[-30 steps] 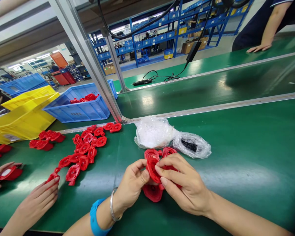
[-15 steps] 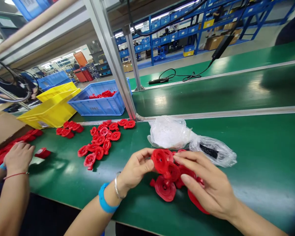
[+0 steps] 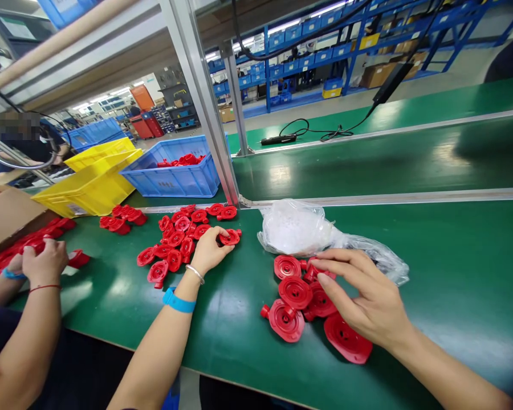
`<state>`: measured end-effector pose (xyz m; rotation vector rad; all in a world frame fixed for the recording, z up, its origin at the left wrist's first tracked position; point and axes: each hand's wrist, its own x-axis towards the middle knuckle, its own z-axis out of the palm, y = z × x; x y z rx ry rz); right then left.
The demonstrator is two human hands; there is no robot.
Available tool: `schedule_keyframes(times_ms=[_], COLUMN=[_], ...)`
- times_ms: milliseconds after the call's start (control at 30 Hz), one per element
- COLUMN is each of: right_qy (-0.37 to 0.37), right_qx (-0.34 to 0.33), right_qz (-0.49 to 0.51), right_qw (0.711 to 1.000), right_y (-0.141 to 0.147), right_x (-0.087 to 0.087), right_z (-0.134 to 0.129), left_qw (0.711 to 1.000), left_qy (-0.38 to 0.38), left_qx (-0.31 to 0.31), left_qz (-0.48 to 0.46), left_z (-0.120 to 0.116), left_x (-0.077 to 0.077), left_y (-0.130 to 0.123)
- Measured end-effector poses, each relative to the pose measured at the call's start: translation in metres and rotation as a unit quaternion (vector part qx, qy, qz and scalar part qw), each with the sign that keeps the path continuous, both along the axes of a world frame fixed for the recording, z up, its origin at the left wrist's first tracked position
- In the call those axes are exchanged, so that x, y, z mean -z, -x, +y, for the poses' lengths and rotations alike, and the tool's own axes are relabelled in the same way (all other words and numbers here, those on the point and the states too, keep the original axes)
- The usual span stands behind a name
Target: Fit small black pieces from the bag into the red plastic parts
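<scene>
My left hand [image 3: 211, 250] pinches a round red plastic part [image 3: 231, 237] by its edge, at the right side of a loose group of similar red parts [image 3: 175, 239] on the green bench. My right hand [image 3: 370, 302] hovers over a second group to the right, its fingers apart and its fingertips close to a red part [image 3: 314, 273]. Whether they touch it I cannot tell. Several more red parts lie here, among them a disc with a central hole [image 3: 294, 292] and a larger one [image 3: 348, 339] partly under my right hand.
A clear plastic bag [image 3: 297, 228] with white contents lies behind the right group. Further left are a blue bin [image 3: 171, 185] of red parts, a yellow bin [image 3: 89, 191] and a metal post [image 3: 207, 114]. At far left a co-worker's hands [image 3: 45, 262] handle red parts beside a cardboard box [image 3: 12, 213].
My left hand has carried a red part from the right group leftward to the other group. My right hand stays over the right group. The co-worker's hands have shifted slightly.
</scene>
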<state>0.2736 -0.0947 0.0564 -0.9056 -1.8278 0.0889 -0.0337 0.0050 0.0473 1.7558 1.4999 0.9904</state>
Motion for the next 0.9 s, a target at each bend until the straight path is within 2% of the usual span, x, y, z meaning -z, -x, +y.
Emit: schedule_keyframes(times_ms=[133,233,300,367,433,500,567,600,767,900], right_qy=[0.004,-0.002,-0.004,0.029,0.135,0.257,0.328,0.34,0.345,0.341], right_qx=[0.003,0.025,0.068,0.14,0.214,0.246,0.229,0.216,0.182,0.189], right_qz=[-0.012,-0.032,-0.059,-0.109,-0.203,-0.297,-0.352,-0.363,-0.376,-0.366], right_qw=[1.0,0.999,0.996,0.984,0.946,0.886,0.846,0.841,0.841,0.845], right_y=[-0.002,-0.008,-0.019,-0.036,-0.054,-0.069,-0.077,-0.078,-0.07,-0.064], right_x=[0.001,0.0,0.0,0.001,0.003,0.005,0.005,0.005,0.001,-0.001], right_z=[0.005,0.012,0.02,0.029,0.038,0.046,0.052,0.054,0.054,0.053], left_qw=[0.988,0.975,0.97,0.967,0.958,0.945,0.933,0.928,0.9,0.885], left_qy=[-0.081,-0.133,-0.158,-0.169,-0.171,-0.162,-0.149,-0.141,-0.104,-0.08], left_qx=[-0.057,-0.077,-0.042,0.035,0.116,0.16,0.166,0.165,0.175,0.162], left_qz=[0.116,0.162,0.179,0.187,0.198,0.236,0.282,0.302,0.386,0.428], left_z=[0.01,0.002,-0.011,-0.028,-0.042,-0.046,-0.04,-0.032,0.012,0.028], left_x=[0.006,0.003,0.002,0.002,0.001,-0.001,-0.006,-0.009,-0.019,-0.023], left_y=[0.001,-0.01,-0.025,-0.045,-0.064,-0.08,-0.093,-0.099,-0.131,-0.149])
